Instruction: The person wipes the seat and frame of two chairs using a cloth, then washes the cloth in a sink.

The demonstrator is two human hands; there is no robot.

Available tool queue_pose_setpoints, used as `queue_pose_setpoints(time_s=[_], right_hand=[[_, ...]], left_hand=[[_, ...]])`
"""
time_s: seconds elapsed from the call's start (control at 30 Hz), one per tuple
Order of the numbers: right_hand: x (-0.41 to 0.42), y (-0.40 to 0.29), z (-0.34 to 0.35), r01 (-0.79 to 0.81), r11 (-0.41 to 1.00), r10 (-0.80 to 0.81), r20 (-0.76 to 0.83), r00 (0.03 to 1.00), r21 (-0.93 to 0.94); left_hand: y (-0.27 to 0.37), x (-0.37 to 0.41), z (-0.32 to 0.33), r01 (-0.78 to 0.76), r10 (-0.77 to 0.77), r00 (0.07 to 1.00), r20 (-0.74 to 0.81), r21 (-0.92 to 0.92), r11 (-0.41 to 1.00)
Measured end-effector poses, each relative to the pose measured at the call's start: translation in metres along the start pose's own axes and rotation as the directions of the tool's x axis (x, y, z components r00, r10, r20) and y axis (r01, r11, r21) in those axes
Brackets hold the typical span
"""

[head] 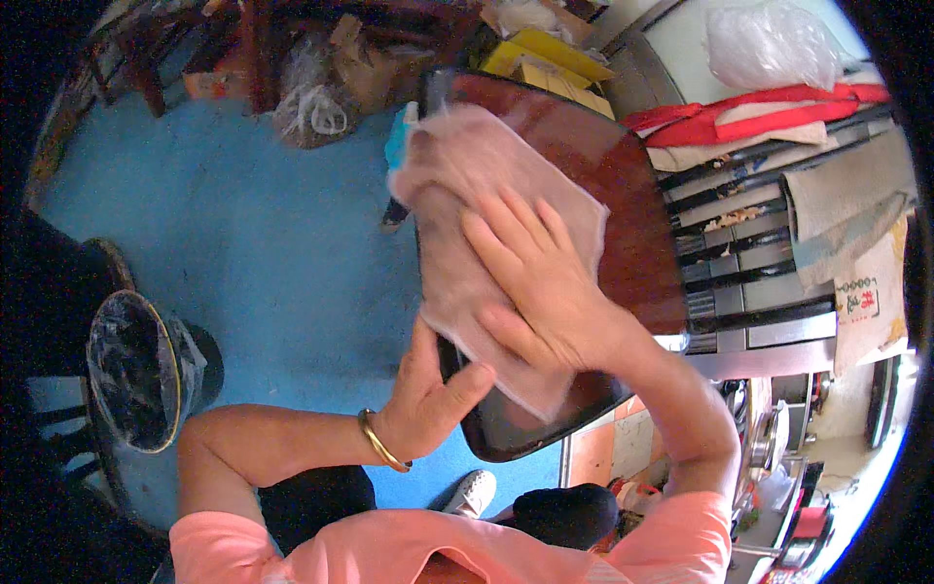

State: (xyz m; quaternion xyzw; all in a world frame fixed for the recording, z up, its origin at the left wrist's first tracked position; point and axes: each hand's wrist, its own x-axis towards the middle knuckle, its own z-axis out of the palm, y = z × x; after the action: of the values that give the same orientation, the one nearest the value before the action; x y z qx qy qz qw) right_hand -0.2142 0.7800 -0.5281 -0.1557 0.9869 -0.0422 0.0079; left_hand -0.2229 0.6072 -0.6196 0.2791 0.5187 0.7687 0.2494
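Observation:
A glossy reddish-brown tabletop with a dark rim lies before me. Spread across its left part is a thin pale pink cloth, with some motion blur at its far end. My right hand presses on the cloth from above, fingers stretched forward and thumb bent inward. At the near left rim, my left hand grips the tabletop, its thumb on top beside the cloth's edge and its other fingers mostly hidden. A gold-coloured bangle circles my left wrist.
A lined waste bin stands at left on the blue floor. A slatted bench on the right carries cloths and a red strap. Plastic bags and a yellow box sit beyond the table.

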Motion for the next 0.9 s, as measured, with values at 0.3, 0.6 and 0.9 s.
queue_pose_setpoints(time_s=[0.3,0.6,0.9], right_hand=[[0.102,0.072,0.013,-0.248,0.952,0.198,-0.258,0.946,-0.18],[0.108,0.04,0.022,0.011,1.0,-0.006,-0.243,0.97,0.017],[-0.023,0.012,-0.009,-0.311,0.95,0.31,-0.031,0.95,-0.018]], left_hand=[[0.005,0.009,0.002,0.259,-0.315,0.946,-0.078,-0.406,0.877],[0.001,0.041,-0.039,0.307,-0.545,0.762,-0.35,-0.545,0.78],[0.015,0.037,-0.059,0.222,-0.475,0.742,-0.473,-0.495,0.84]])
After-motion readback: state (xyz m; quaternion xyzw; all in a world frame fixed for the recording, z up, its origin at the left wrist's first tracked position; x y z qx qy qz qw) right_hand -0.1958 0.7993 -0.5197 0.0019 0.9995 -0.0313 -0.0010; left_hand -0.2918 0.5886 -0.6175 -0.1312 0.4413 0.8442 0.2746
